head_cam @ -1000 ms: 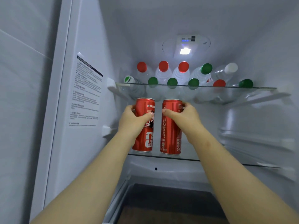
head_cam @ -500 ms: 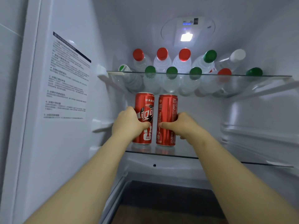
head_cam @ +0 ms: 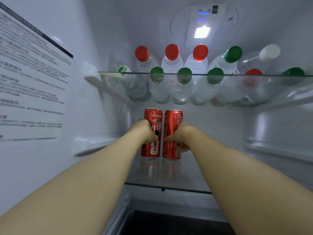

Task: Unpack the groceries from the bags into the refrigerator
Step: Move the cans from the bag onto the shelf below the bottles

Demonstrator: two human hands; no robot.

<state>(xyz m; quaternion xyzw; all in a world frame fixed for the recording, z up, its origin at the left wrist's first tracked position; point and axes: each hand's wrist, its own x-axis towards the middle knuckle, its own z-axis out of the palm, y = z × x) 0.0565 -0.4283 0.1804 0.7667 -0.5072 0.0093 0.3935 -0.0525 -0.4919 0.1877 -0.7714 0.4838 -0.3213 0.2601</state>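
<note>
Both bare forearms extend forward, converging slightly. The left hand [head_cam: 144, 132] curls round the left can [head_cam: 153, 117], thumb across its front. The right hand [head_cam: 183, 135] grips the right can [head_cam: 172, 118] likewise.

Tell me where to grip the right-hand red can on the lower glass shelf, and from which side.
Grip the right-hand can round its middle, coming from the front and its right. It stands upright on the lower shelf, a plain cylinder; the other can stands close on its left, and the upper shelf hangs over its top. The right hand holds it this way.
</note>
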